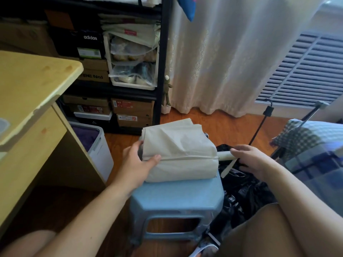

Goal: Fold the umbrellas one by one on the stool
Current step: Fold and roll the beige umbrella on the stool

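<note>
A cream umbrella (179, 151), its canopy gathered into loose pleats, lies on its side across the far half of the blue stool (176, 197) at the centre of the frame, its handle (225, 156) sticking out past the stool's right edge. The left hand (138, 162) is spread against the canopy's left end, thumb laid flat on top of the cloth and fingers reaching round behind, so it steadies rather than grips. The right hand (252, 160), at centre right, has its fingers curled round the end of the handle, and a pale strap (228, 167) dangles just below it. The main risk, as I judge it, is the bundle coming undone: the pleats look slack and uneven, and if either hand lets go before the strap is wound round, the cloth would likely spring loose and slide off the stool's far edge. A second umbrella, the black one (239, 184), lies crumpled on the floor just right of the stool (directly under the right hand), and the dangling strap or a rib could snag in it when the handle is turned. Twisting the handle against that unclenched left hand may also roll the whole bundle instead of tightening it.
</note>
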